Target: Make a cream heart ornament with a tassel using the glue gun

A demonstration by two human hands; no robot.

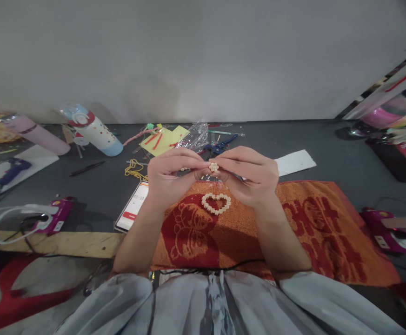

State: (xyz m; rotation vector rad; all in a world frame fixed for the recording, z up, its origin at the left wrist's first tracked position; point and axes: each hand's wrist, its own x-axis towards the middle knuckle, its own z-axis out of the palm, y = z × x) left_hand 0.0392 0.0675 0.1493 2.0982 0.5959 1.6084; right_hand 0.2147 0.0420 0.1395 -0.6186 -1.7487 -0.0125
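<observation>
A small flower-shaped cluster of cream beads (214, 167) is held up between the fingertips of both hands. My left hand (175, 174) pinches it from the left, thumb and forefinger closed. From the other side my right hand (249, 174) pinches it the same way. Below them, a heart-shaped ring of cream beads (209, 209) lies on an orange and red towel (237, 237). Whether a thread runs through the cluster is too small to make out.
Left of my hands lie a phone (133, 207) showing numbers and a yellow cord (135, 170). Behind are blue-handled pliers (220, 146), clear plastic wrap (198, 135) and a yellow sheet (164, 139). Two bottles (94, 132) lean far left, near a glue gun (13, 171). White paper (296, 162) lies right.
</observation>
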